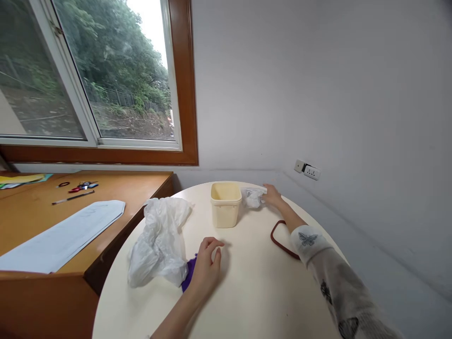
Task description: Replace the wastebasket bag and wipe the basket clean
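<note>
My left hand (209,263) hovers over the near part of the round table, thumb and fingers curved but apart, with nothing between them. Partly hidden behind it is a piece of purple cloth (189,274). To its left lies a large crumpled white plastic bag (158,245). My right hand (272,195) reaches to the far right side and closes on the edge of a small, clear crumpled plastic bag (253,197); its fingertips are partly hidden. Beside that bag stands an open cream plastic tub (226,214), upright. A dark red loop (282,246) lies near my right forearm, partly covered by the sleeve.
The round white table (254,292) stands against the wall. At left, a wooden desk (141,181) holds white paper sheets (70,235), a pen (73,197) and small items. A power socket (312,172) is on the right wall; a window is at upper left.
</note>
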A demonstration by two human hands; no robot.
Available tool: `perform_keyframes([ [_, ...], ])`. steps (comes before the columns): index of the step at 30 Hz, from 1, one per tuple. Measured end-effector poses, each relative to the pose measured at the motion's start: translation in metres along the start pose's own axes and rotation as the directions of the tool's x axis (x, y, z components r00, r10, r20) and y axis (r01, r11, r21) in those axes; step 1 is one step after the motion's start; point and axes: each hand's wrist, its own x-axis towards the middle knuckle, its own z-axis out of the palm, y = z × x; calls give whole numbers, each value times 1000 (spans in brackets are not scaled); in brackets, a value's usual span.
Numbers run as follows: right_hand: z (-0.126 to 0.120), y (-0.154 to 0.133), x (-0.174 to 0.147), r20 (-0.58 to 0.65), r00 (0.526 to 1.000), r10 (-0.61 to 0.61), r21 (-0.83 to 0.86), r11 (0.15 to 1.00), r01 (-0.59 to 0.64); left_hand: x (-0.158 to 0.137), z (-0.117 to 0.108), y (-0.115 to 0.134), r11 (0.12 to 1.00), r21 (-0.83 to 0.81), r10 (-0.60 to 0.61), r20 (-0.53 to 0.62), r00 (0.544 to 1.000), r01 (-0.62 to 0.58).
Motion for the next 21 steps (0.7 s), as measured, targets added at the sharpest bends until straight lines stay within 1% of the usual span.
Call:
perform_keyframes([
  [3,-19,-24,-6,-69,995,-73,49,996,76,2,0,-7,1000,-5,15,-47,999,-15],
  [6,-26,-58,-27,-86,970,-225,106,966,234,5,-3,-14,999,-47,6,-129,992,-12],
  [7,-25,-70,-36,-73,954,-292,130,945,300,6,-5,-16,998,-62,-14,-152,988,5],
  [9,-20,-90,-55,-15,900,-435,168,886,431,7,-8,-19,995,-86,-61,-189,980,45],
  [11,-12,-104,-70,71,855,-514,154,852,500,6,-10,-21,992,-96,-94,-202,975,76],
  [13,-4,-113,-80,130,844,-520,106,854,510,4,-11,-23,992,-91,-108,-177,978,93],
  [16,1,-118,-84,140,851,-507,80,862,501,0,-8,-25,991,-73,-117,-115,986,109],
  [18,-2,-118,-85,136,852,-506,84,863,499,-2,-6,-27,991,-63,-122,-85,989,117],
  [21,-17,-116,-92,122,855,-503,82,864,497,-4,-5,-30,990,-51,-132,-53,990,130],
])
